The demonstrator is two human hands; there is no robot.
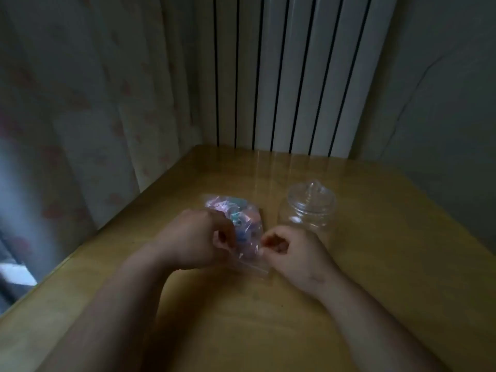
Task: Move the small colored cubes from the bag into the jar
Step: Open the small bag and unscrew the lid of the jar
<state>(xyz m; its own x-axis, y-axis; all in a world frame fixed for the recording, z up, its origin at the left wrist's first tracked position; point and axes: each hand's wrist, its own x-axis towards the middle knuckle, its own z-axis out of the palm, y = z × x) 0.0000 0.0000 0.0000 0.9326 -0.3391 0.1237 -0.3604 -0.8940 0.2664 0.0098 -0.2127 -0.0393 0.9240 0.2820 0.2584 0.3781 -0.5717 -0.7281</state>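
Observation:
A clear plastic bag [236, 218] lies on the wooden table [389, 264], holding several small pastel cubes in pink, blue and teal. My left hand [198, 240] pinches the bag's near end from the left. My right hand [292, 253] pinches the same end from the right, fingers curled. A clear jar [308, 210] with its clear lid on stands just right of the bag, behind my right hand. The picture is dim and blurred.
A white radiator [290, 76] stands behind the table's far edge. A patterned curtain [80, 116] hangs along the left side. A grey wall [442, 89] is close on the right.

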